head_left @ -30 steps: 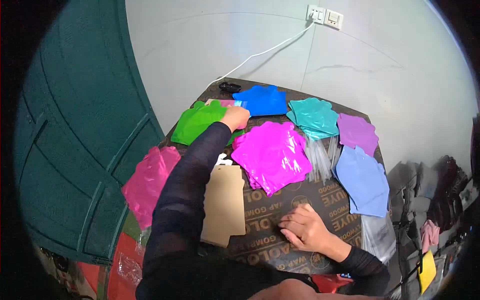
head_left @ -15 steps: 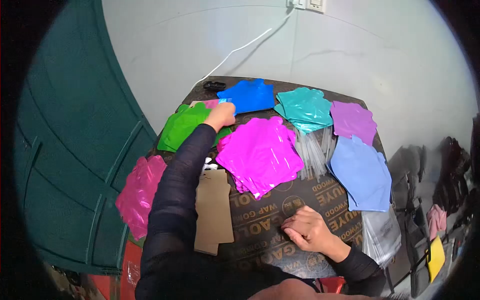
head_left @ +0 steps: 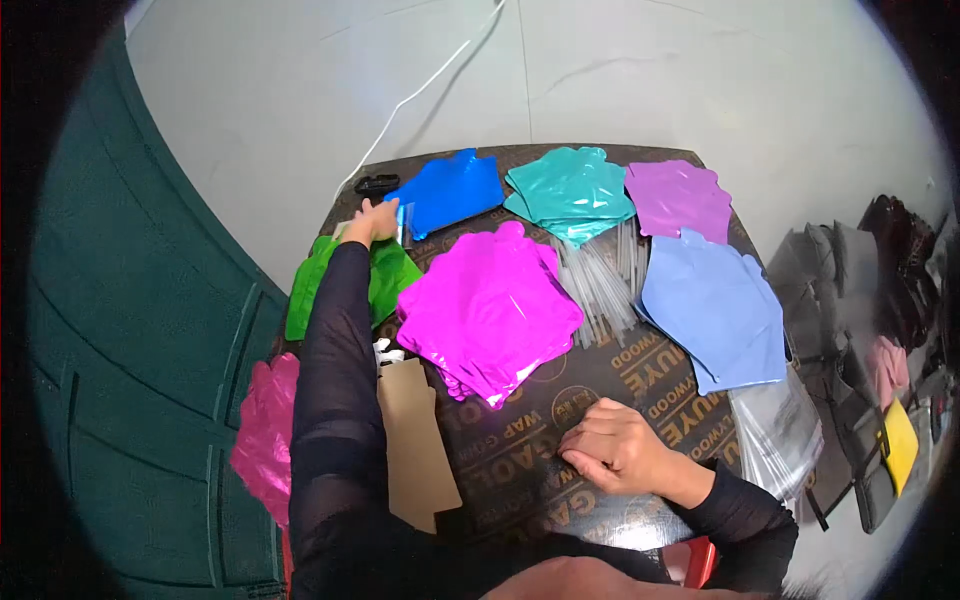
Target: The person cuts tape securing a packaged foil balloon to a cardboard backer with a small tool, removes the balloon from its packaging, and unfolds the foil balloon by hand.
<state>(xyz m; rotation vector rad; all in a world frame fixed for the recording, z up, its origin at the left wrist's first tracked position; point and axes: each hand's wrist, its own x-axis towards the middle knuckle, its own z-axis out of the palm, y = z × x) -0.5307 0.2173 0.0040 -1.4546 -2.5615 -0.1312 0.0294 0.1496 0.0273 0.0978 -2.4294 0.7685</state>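
Packet [head_left: 404, 226]: far left of the desk [head_left: 490, 490], between the green foil stack [head_left: 393, 282] and blue foil stack [head_left: 450, 195]. Left hand [head_left: 372, 222] beside it, grip apart; contact unconfirmed. Judged best: pinch the edge, wrist clear of the green foil stack. Right hand [head_left: 615, 448] rests, grip together. Versus earlier frame: left hand shifted leftward, fingers opened.

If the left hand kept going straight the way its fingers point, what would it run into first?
Most likely the small black object just beyond the left hand's fingertips, near the table's far edge; their heights are hard to judge, so it might pass over it.
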